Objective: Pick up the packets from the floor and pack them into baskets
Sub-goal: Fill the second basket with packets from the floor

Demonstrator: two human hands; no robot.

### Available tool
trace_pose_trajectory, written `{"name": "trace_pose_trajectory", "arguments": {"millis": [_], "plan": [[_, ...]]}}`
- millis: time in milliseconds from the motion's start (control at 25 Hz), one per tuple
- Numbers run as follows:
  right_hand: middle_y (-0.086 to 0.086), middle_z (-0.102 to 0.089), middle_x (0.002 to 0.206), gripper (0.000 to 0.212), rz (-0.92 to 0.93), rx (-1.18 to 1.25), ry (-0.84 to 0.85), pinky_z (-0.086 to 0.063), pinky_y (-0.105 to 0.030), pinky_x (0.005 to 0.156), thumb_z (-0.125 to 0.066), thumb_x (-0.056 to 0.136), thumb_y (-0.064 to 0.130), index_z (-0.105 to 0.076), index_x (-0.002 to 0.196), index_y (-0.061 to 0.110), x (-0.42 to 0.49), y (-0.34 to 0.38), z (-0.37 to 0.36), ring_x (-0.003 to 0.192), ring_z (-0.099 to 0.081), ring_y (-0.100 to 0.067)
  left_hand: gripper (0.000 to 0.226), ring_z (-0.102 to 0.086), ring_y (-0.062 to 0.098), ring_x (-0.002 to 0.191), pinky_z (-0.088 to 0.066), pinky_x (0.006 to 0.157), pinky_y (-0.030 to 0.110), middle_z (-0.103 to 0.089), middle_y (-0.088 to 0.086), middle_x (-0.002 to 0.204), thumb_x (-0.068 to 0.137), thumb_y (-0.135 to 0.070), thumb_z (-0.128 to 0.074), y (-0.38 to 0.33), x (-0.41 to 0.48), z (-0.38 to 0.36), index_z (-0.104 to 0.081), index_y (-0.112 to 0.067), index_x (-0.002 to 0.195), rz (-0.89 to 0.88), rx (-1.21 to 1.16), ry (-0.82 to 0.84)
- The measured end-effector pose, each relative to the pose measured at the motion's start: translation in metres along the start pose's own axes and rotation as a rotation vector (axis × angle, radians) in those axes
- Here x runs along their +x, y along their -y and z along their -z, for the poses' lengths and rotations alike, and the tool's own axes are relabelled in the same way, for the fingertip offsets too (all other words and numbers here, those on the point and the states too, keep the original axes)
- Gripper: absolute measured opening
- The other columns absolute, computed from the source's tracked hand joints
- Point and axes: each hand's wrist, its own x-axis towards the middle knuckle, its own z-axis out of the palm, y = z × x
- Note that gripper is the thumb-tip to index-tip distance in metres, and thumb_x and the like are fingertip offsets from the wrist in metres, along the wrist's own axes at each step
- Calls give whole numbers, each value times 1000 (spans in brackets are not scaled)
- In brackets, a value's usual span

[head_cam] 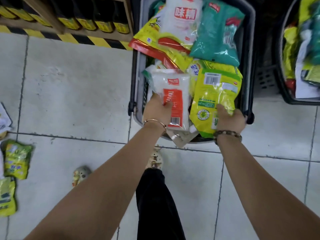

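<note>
Packets [16, 158] lie loose on the floor [78, 84] at the near left, well apart from the grey basket [139, 66], so the job looks only part done. Two more are going in now. The left hand [156, 110] grips a white packet [173, 94] with a red label by its near left edge, thumb on top. The right hand [230, 118] grips a yellow-green packet [216, 94] by its near end, fingers [223, 109] curled over its face. Both are held fairly flat, side by side over the near half of the basket, probably because the far half is already heaped with a teal packet [218, 32] and others. Holding each by its near edge should let it be laid forward onto the pile. A second basket [279, 70] stands to the right, also holding packets.
</note>
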Motion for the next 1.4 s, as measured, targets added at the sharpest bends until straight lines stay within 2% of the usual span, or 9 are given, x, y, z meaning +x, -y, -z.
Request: {"name": "trace_pose_trajectory", "arguments": {"millis": [160,280,360,440,680,880,1080,1240,1400], "plan": [[-10,-52,132,62,189,-185,-15,-32,-30,91,-67,82,35,-45,134,9,-4,-8,-5,121,-48,-23,31,-56,16,86,-47,76,30,-62,4,110,89,-25,-60,0,-7,1,-50,-8,113,50,-19,-69],[-12,-27,152,72,399,-387,-22,-18,-41,110,-62,86,36,-30,145,11,-7,-11,-8,140,-25,-27,60,-46,22,122,-39,105,40,-46,8,134,82,-26,-66,5,-20,4,-37,-12,133,-174,100,-257],[-12,-13,157,67,561,-446,97,-10,-47,115,-51,93,38,-22,149,15,-3,-11,-17,145,-11,-30,71,-14,28,143,-13,117,42,-19,12,154,90,-35,-54,7,-25,-1,-19,-13,147,-407,520,-166],[-8,-1,159,62,614,-527,193,0,-48,115,-33,97,44,-11,151,22,1,-12,-28,146,2,-30,67,5,27,145,1,116,43,3,10,158,97,-40,-37,7,-21,-12,-4,-15,150,-479,748,-41],[-11,5,158,64,601,-616,166,4,-51,114,-20,92,44,5,148,22,-8,-22,-46,145,4,-31,65,11,36,143,10,112,54,14,19,155,95,-46,-11,15,-6,-38,7,-17,149,-424,872,-2],[-8,13,157,63,551,-700,222,7,-52,113,-26,98,41,6,149,24,-4,-16,-43,145,10,-28,65,21,34,141,15,110,55,24,17,153,98,-46,-16,9,-3,-37,15,-19,148,-366,877,112],[-9,-18,156,62,744,-457,176,1,-51,114,-38,87,24,-26,148,14,-31,13,-37,145,-13,-27,57,-11,21,145,-2,117,47,-10,5,158,97,-37,-34,-1,-12,13,-15,-22,148,-390,595,78],[-24,-45,139,58,1073,-327,289,-30,-58,105,-48,79,9,-44,135,-1,-89,57,-71,127,-44,-41,45,-40,15,131,-17,114,43,-42,-3,143,95,-33,-44,46,-27,89,-38,-23,139,-151,174,-181],[-23,-55,129,53,1212,-341,503,-41,-58,98,-50,78,6,-50,130,-2,-177,88,-128,119,-52,-40,41,-50,21,121,-34,105,46,-52,1,134,94,-29,-51,134,-52,174,-48,-17,133,69,-74,-402]]}}
